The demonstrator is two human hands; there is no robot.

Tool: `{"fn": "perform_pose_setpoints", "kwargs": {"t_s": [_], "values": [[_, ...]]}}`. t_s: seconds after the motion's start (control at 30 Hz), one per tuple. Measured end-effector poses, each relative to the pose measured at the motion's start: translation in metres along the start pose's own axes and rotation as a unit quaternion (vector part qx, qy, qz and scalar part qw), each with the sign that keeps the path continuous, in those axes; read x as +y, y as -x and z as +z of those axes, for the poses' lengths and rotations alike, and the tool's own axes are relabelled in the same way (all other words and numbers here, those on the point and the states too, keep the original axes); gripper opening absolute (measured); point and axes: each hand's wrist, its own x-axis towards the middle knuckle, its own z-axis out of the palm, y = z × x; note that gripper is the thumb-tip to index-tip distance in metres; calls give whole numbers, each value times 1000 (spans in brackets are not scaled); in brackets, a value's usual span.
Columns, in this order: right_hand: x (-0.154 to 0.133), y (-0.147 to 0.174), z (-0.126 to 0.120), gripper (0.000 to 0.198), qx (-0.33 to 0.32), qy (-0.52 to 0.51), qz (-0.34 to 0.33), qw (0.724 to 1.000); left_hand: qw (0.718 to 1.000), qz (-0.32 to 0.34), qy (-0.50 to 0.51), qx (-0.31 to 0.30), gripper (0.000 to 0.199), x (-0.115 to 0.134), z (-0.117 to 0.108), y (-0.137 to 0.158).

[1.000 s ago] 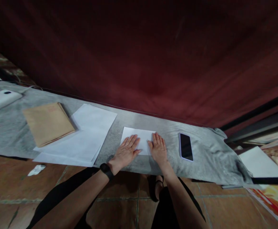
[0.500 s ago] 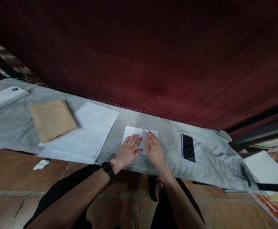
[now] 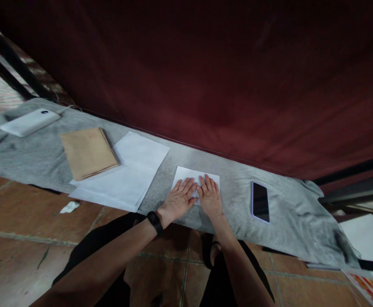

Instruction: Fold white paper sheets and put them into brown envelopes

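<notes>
A small white sheet of paper (image 3: pixel 191 172) lies on the grey cloth (image 3: pixel 234 175) in front of me. Both palms press flat on it. My left hand (image 3: pixel 179 199), below a black wristband, covers the paper's left and lower part with its fingers stretched out. Beside it my right hand (image 3: pixel 209 198) rests on the right part, fingers extended and pointing away from me. The hands nearly touch at the middle, and much of the paper's near half is hidden under them.
Left of the hands lie larger white sheets (image 3: pixel 131 183), with folded brown envelopes (image 3: pixel 88 152) partly on top. Farther left is a white power bank-like device (image 3: pixel 29 123) with a cable. A phone (image 3: pixel 260 202) lies to the right. A dark red panel (image 3: pixel 192 85) rises behind the cloth.
The whole scene has shifted slightly to the right as the view turned. My hands have come closer together on the paper, staying flat.
</notes>
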Motion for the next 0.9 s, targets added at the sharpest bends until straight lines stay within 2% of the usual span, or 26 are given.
{"fn": "perform_pose_setpoints", "kwargs": {"t_s": [0.23,0.57,0.77,0.9], "values": [[7,4,2,52,18,21,18,999,1000,0,6,12,57,-1,2,1],[38,15,-4,56,13,56,79,995,1000,3,-2,25,57,0,-1,2],[55,24,-16,57,12,70,110,991,1000,0,-11,24,57,0,-2,3],[62,24,-29,47,43,26,138,989,1000,0,-11,29,56,-1,-1,3]]}}
